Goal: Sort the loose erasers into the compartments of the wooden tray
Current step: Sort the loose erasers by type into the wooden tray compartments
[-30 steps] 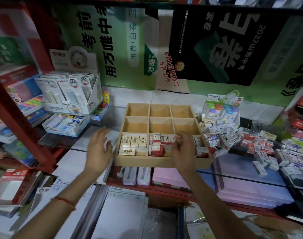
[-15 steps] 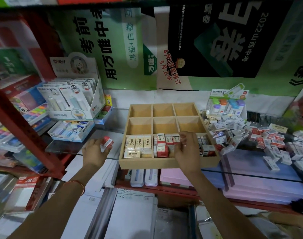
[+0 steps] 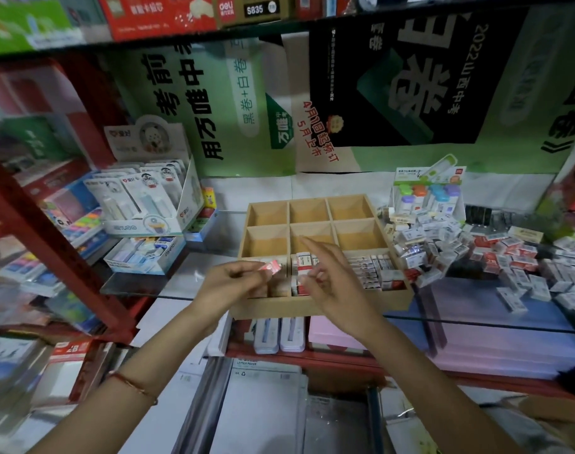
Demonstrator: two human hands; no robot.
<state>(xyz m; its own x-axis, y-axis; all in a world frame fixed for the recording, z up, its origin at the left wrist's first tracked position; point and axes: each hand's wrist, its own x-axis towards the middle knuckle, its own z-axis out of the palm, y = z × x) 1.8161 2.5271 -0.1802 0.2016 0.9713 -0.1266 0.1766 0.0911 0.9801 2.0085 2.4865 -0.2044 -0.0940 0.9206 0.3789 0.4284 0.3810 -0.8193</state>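
Observation:
A wooden tray (image 3: 315,308) with a three-by-three grid sits on a glass shelf. Its two back rows are bare; the front row holds packed erasers, red-and-white ones (image 3: 301,263) in the middle and more at the right. My left hand (image 3: 228,283) pinches a red-and-white eraser (image 3: 273,267) over the front left compartment. My right hand (image 3: 332,280) hovers over the front middle compartment with its fingers spread, right next to that eraser. A heap of loose erasers (image 3: 469,250) lies to the right of the tray.
A display box of carded items (image 3: 145,204) and a small box (image 3: 145,253) stand left of the tray. A box of coloured correction tapes (image 3: 426,194) is behind the heap. The red shelf post (image 3: 50,244) slants at left. Paper stacks lie below.
My left hand brought the red-and-white eraser from the shelf at left over to the tray's front left. My right hand lifted off the middle erasers and opened.

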